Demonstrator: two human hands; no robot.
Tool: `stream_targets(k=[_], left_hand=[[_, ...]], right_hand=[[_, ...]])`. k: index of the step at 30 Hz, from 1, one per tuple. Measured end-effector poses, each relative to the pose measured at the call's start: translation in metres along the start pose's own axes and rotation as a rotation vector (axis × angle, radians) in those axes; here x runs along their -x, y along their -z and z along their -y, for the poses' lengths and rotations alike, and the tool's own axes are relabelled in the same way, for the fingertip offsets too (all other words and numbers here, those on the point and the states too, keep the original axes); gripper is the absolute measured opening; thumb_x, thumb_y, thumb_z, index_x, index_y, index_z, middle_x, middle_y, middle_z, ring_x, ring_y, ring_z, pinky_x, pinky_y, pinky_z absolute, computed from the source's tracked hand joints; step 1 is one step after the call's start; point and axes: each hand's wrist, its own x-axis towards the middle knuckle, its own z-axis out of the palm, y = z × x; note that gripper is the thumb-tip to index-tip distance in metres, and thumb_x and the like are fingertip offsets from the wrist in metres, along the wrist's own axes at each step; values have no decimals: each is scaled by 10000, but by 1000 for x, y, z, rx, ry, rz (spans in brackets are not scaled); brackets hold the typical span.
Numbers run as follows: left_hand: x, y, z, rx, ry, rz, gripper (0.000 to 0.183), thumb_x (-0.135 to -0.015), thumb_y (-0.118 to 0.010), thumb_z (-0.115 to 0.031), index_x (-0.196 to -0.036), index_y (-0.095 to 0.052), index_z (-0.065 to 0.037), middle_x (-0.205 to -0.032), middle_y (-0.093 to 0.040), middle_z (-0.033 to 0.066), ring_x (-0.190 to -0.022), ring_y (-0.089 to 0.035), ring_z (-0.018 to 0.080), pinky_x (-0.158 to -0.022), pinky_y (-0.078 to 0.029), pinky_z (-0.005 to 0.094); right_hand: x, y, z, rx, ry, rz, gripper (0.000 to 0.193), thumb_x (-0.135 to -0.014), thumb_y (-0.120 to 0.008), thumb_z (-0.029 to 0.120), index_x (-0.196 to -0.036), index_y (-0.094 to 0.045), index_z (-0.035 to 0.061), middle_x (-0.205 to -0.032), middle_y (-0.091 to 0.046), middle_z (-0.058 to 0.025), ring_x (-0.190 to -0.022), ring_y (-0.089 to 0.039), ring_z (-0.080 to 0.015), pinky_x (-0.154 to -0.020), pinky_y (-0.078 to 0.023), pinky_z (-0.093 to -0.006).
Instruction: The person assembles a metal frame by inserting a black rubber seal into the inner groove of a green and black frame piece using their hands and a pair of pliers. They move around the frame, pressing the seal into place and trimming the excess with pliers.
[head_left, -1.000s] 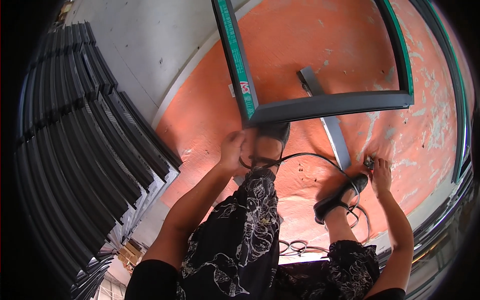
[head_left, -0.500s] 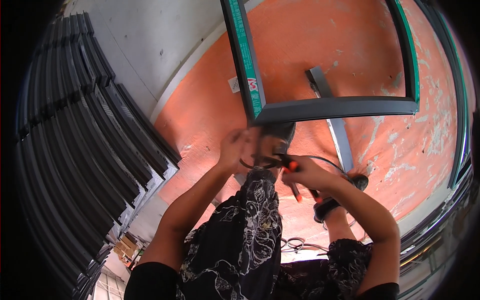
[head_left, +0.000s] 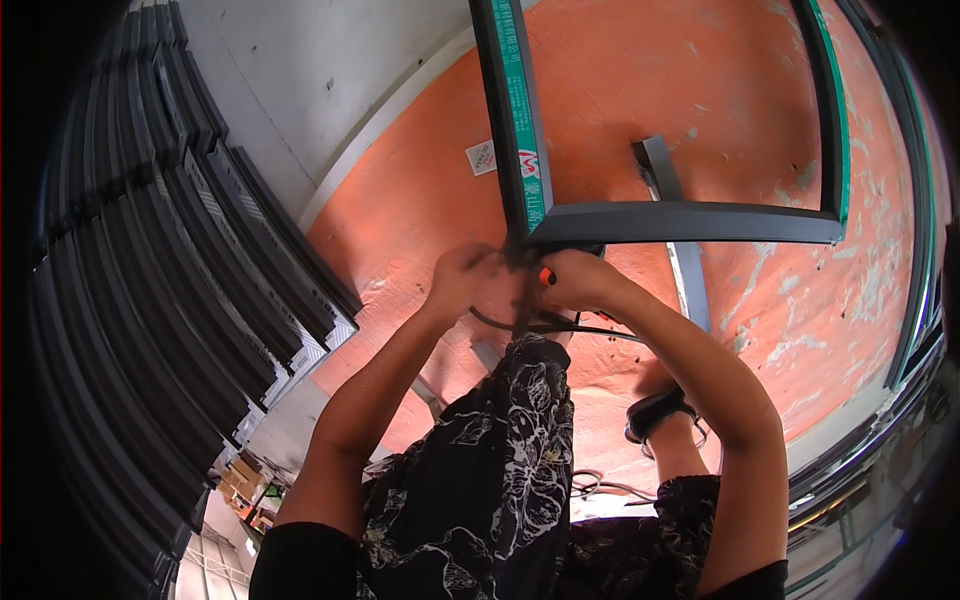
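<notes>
Head view, one person at work, seen from above.

Item: frame [head_left: 690, 222], dark, green tape along its left and right sides; its lower left corner is just above the two hands, its lower side runs off to the right.

Item: left hand [head_left: 465, 283], beside that corner, blurred, fingers bent inward; I can't tell whether it pinches anything.

Item: right hand [head_left: 578, 282], facing the left one, a little apart, fingers curled round a tool; of the tool [head_left: 547, 276] only orange-red bits show clearly, the rest being hidden or blurred.

Item: cord [head_left: 610, 331], black, curving below both hands and passing rightward behind the right forearm.

Item: loops [head_left: 590, 487], dark, on the floor by the person's legs.

Item: trousers [head_left: 470, 460], black with a pale floral pattern; right shoe [head_left: 655, 412], black.

Item: bar [head_left: 690, 285], grey, slanting beneath the frame's lower side.

Item: floor [head_left: 390, 270], orange, scuffed pale at right; on it a small white label [head_left: 481, 158], left of the frame.

Item: stack [head_left: 160, 290], many long dark lengths in rows, far left.
</notes>
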Motion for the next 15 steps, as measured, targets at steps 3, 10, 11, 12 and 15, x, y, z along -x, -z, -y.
stream_targets(k=[3,10,11,12,15], left_hand=[[-3,0,6,20,-10,6,166,-886,-565,-114,-929,-616,38,-804,-596,50,-747,-537,118,-691,-415,242],[-7,5,8,-180,-121,38,147,-877,-567,-102,-894,-622,34,-764,-602,48,-734,-542,112,-677,-424,249],[-8,5,7,-232,-144,41,145,-875,-567,-102,-886,-624,31,-759,-607,50,-728,-546,116,-674,-429,255],[-8,5,6,-227,-142,37,145,-875,-567,-102,-886,-624,31,-759,-607,50,-728,-546,116,-674,-429,255],[-8,6,4,-255,-145,35,143,-864,-573,-100,-868,-628,32,-750,-612,62,-715,-556,126,-669,-436,264]], right_hand=[[-3,1,3,15,-2,26,388,-716,-588,250,-1049,-633,56,-1007,-628,-200,-951,-599,-345,-814,-486,-388],[-14,-1,-11,6,41,56,411,-650,-631,248,-995,-640,25,-936,-636,-195,-892,-612,-336,-786,-494,-378],[-14,-1,-11,12,41,62,411,-650,-631,248,-995,-640,25,-936,-636,-195,-892,-612,-336,-786,-494,-378],[-13,0,-9,15,24,56,400,-655,-636,253,-979,-642,19,-923,-638,-194,-885,-615,-337,-784,-495,-384],[-13,-12,-9,57,18,-23,374,-673,-641,261,-958,-644,19,-904,-641,-190,-875,-618,-342,-784,-496,-398]])
